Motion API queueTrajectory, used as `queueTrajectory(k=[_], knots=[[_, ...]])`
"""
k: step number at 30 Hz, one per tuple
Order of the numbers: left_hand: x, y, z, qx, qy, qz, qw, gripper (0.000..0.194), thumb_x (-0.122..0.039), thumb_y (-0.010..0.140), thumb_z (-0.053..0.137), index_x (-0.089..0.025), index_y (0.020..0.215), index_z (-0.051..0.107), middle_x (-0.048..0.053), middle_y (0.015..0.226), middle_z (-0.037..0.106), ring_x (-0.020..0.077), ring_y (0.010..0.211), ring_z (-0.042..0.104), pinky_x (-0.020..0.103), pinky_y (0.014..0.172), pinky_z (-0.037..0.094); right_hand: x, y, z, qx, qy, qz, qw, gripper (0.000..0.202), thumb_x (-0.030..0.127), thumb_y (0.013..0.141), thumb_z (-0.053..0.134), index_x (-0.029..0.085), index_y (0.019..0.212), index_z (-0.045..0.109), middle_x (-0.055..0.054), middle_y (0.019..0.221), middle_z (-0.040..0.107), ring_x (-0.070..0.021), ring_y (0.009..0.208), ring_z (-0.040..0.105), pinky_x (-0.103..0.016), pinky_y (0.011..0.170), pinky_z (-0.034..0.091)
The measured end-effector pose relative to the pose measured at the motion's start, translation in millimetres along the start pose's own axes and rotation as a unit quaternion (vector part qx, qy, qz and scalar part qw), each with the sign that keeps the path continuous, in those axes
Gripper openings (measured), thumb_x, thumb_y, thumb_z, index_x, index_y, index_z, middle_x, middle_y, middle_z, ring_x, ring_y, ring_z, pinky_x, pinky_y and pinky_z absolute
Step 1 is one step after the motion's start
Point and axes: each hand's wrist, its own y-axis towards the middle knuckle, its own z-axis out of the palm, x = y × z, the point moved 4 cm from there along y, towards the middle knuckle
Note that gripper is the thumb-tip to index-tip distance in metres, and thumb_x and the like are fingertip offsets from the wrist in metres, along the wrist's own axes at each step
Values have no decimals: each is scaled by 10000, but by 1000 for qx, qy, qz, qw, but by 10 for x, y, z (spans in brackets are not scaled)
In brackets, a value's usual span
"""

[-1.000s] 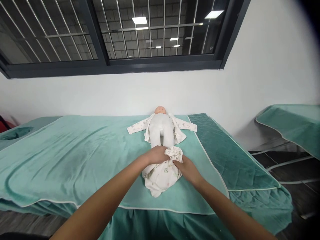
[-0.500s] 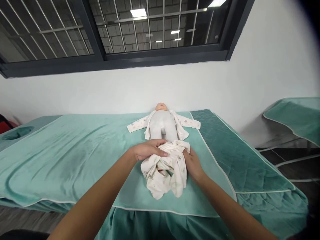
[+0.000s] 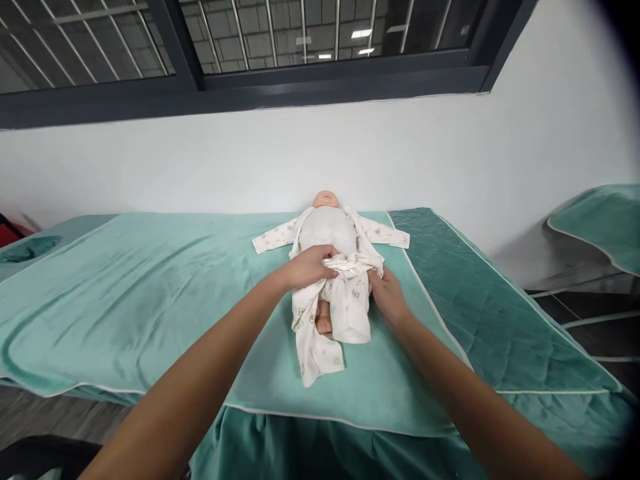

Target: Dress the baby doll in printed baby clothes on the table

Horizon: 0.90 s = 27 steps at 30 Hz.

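Note:
A baby doll (image 3: 327, 230) lies on its back on the green bed, its head towards the wall. It wears an open white patterned jacket (image 3: 280, 237) with both sleeves spread wide. White patterned baby trousers (image 3: 350, 310) lie over its legs, the waistband bunched near the hips. My left hand (image 3: 310, 267) pinches the waistband on the left side. On the right side, my right hand (image 3: 387, 293) grips the other edge of it. One bare foot (image 3: 324, 323) of the doll shows between the trouser legs; the other foot is hidden.
The green sheet (image 3: 150, 293) has a darker quilted part (image 3: 460, 300) on the right. Behind the bed are a white wall (image 3: 200, 167) and a barred window (image 3: 270, 40). Another green-covered surface (image 3: 600, 223) stands at the far right.
Both hands have moved up the doll's body with the trousers, from below its feet to around the hips. The trouser legs now hang longer, and one foot has come into view.

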Motion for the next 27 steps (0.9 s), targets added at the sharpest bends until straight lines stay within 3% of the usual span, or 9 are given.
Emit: queueTrajectory(k=[5,7,14,19,24,27], knots=[[-46,-62,85,113,67,-22,991,457,-337,635,732,-231,1067,626,10,1014,657,228,916,592,265,730,418,-129,-22,-46,26,108,42,993,428,423,784,680,203,1150,657,-59,1159,701,-228,1010,644,-367,900,494],[-64,-72,106,112,71,-18,991,466,-320,635,721,-226,1079,615,12,1006,656,226,904,592,266,716,418,-131,-47,-55,30,141,40,989,423,405,785,689,206,1157,658,-61,1164,699,-221,1010,647,-367,917,487],[-21,78,34,-23,76,-6,997,321,-212,654,645,-200,975,636,22,1010,676,235,930,618,299,767,442,11,-109,-35,39,178,57,982,413,365,762,722,225,1146,662,-53,1189,692,-230,1041,641,-371,914,491],[33,205,14,-163,158,-2,974,196,-160,742,554,-212,903,653,40,954,705,238,915,626,312,755,437,67,-122,-28,38,169,58,983,454,399,759,725,245,1178,643,-49,1206,684,-234,1030,642,-374,889,497],[58,279,58,-251,228,9,941,205,-156,823,496,-214,947,649,70,1001,699,245,939,617,321,768,433,70,-135,-32,24,74,-16,997,324,406,783,720,226,1043,648,-32,1099,689,-209,998,604,-360,921,457],[80,299,70,-275,264,-1,924,240,-146,833,481,-217,995,644,85,1039,687,261,969,609,334,773,428,109,-144,-15,17,-9,-44,999,289,416,791,704,219,985,621,-20,989,676,-199,901,585,-337,841,463]])
